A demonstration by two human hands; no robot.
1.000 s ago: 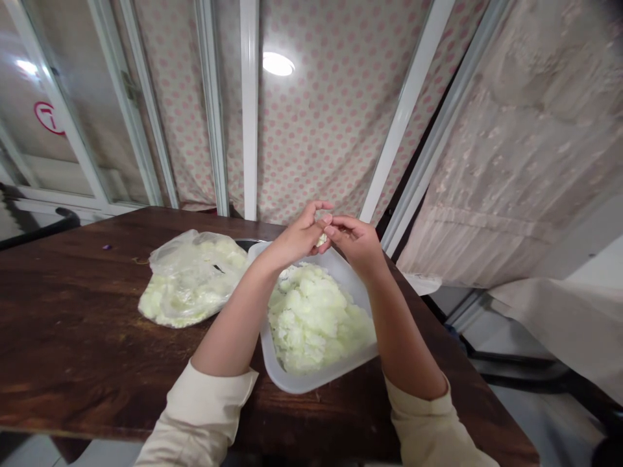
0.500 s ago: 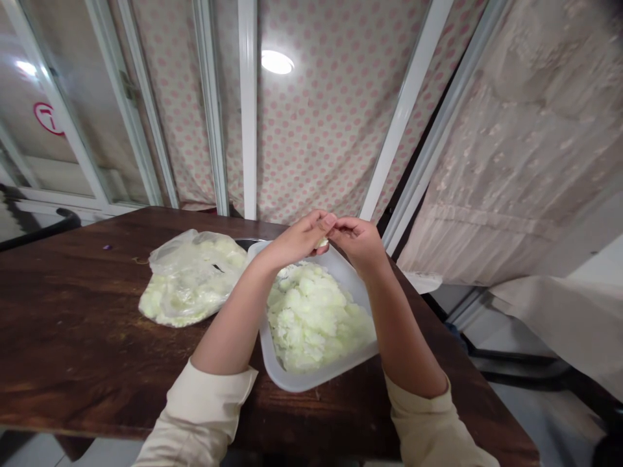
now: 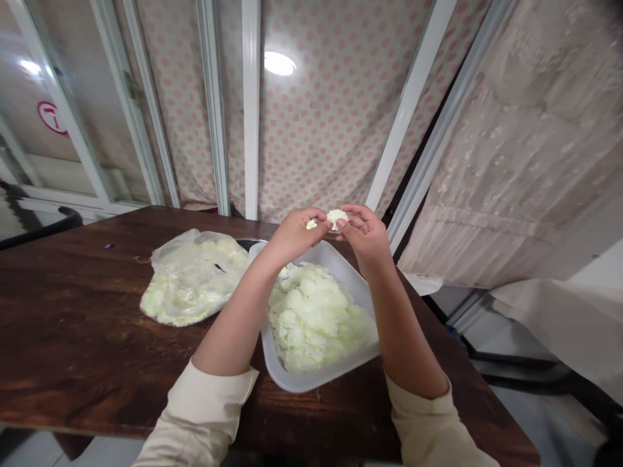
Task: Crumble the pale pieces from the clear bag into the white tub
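Note:
Above the far edge of a white plastic tub [image 3: 298, 384], both hands pinch a small pale flower head [image 3: 337, 219] with a ruffled rim. My left hand [image 3: 298, 235] grips its left side with thumb and fingertip, and another pale flower piece [image 3: 311, 224] shows among its curled fingers. At the other side, my right hand [image 3: 367, 237] has thumb and forefinger on the flower, its remaining fingers bent behind. A heap of pale green-white flower pieces [image 3: 316, 318] fills much of the tub below; they look like artificial petals.
Left of the tub lies a clear plastic bag [image 3: 195, 275] holding similar pale pieces. A dark round rim [image 3: 249, 242] shows partly behind the tub. The brown wooden table [image 3: 73, 337] ends at a framed glass partition with a dotted curtain [image 3: 311, 130].
My hands have moved slightly apart and the fingers have spread, so the flower head between them now shows its ruffled face. Tub and bag stay in place.

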